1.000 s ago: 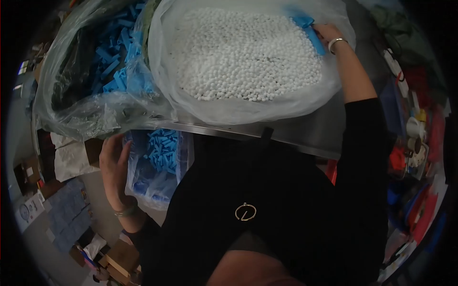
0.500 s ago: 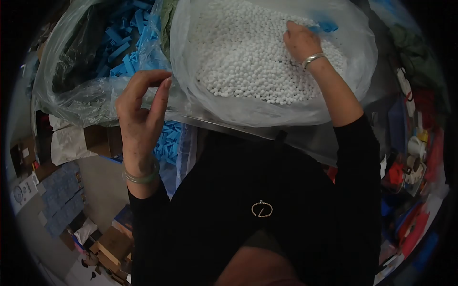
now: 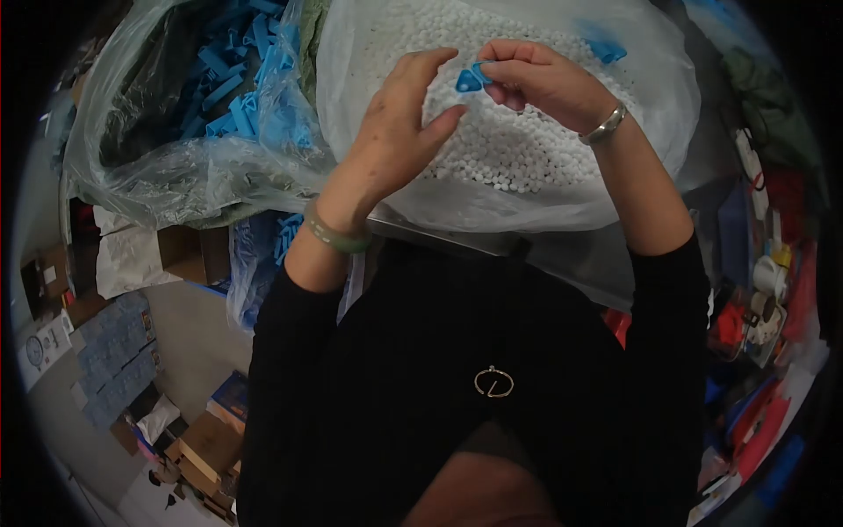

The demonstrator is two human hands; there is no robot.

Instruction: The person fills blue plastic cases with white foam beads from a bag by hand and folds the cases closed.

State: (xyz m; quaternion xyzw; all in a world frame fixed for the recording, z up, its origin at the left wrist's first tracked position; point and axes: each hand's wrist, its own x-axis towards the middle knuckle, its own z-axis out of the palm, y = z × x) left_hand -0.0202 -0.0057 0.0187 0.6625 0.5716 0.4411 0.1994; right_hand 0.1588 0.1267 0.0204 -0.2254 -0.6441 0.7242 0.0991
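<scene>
Over a clear plastic bag of small white balls, my right hand pinches a small blue triangular plastic piece between thumb and fingertips. My left hand faces it from the left, thumb and fingers spread, with nothing visible between them. The left fingertips are close to the blue piece but appear apart from it. Another blue piece lies on the balls at the far right of the bag.
At the left is a plastic bag of blue plastic pieces. More blue pieces show below it, partly hidden by my left arm. The metal table edge runs before my body. Cardboard boxes stand at the lower left.
My left hand has moved right and up, over the white balls. My right hand has lifted from the balls and come left, now with the blue piece in its fingers.
</scene>
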